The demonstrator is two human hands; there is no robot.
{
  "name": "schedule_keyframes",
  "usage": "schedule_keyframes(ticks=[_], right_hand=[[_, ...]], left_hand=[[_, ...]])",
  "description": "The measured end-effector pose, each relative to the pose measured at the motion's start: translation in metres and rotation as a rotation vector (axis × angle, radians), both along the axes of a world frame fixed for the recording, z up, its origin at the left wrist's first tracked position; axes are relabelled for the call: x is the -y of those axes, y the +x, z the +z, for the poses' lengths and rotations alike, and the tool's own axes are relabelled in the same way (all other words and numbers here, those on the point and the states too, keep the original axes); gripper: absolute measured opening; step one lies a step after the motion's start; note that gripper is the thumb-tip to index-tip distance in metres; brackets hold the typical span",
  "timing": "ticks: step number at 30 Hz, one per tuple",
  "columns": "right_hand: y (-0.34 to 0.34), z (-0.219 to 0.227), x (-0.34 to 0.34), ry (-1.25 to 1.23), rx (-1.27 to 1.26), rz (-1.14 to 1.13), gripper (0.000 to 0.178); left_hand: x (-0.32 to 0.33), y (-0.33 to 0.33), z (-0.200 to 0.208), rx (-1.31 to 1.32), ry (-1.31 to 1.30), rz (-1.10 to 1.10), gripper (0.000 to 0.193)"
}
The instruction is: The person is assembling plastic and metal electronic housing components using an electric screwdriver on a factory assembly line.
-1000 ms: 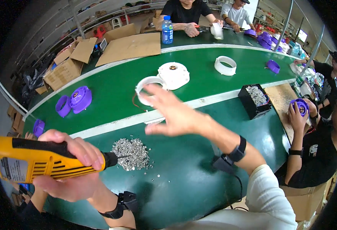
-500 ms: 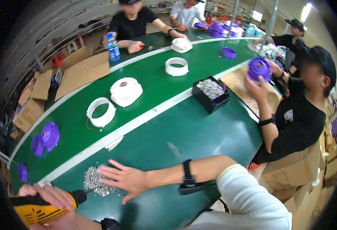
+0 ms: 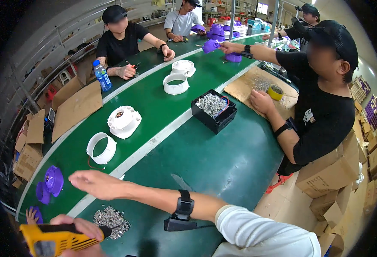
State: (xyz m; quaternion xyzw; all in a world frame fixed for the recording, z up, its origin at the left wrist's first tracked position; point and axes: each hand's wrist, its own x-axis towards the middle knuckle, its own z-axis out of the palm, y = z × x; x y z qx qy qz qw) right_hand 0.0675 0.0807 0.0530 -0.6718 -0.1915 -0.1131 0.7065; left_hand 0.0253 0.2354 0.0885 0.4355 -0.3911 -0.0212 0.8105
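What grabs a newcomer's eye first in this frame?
Likely the right hand, stretched open and flat across the green bench near the white line, holding nothing. Below it, at the lower left edge, the left hand grips a yellow power screwdriver whose tip points at a pile of small screws. Beyond, white ring housings sit on the green conveyor belt.

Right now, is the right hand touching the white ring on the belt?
Apart. The head view shows the right hand open, with a strip of green belt visible between it and the white ring.
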Motion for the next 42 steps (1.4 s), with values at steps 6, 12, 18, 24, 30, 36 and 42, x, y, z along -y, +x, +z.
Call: schedule_keyframes(ticks=[6,12,18,24,30,36,42], right_hand=[[-0.034,0.048,0.010,0.322,0.174,0.084,0.043],[-0.056,0.061,0.017,0.055,0.321,-0.211,0.034],[-0.058,0.064,0.016,0.020,0.386,-0.355,0.031],[-0.054,0.062,0.012,0.045,0.407,-0.350,0.030],[-0.049,0.065,0.002,0.089,0.346,-0.286,0.033],[-0.044,0.066,-0.001,0.097,0.319,-0.292,0.033],[-0.042,0.066,-0.006,0.113,0.333,-0.318,0.031]], left_hand=[[0.032,0.013,-0.052,-0.088,0.158,0.039,0.069],[0.045,0.012,-0.077,-0.188,0.168,0.210,0.070],[0.046,0.020,-0.089,-0.139,0.216,0.266,0.071],[0.044,0.017,-0.086,-0.143,0.255,0.213,0.073],[0.039,0.018,-0.073,-0.162,0.247,0.157,0.073],[0.034,0.024,-0.073,-0.174,0.270,0.090,0.074],[0.031,0.025,-0.077,-0.225,0.244,0.134,0.078]])
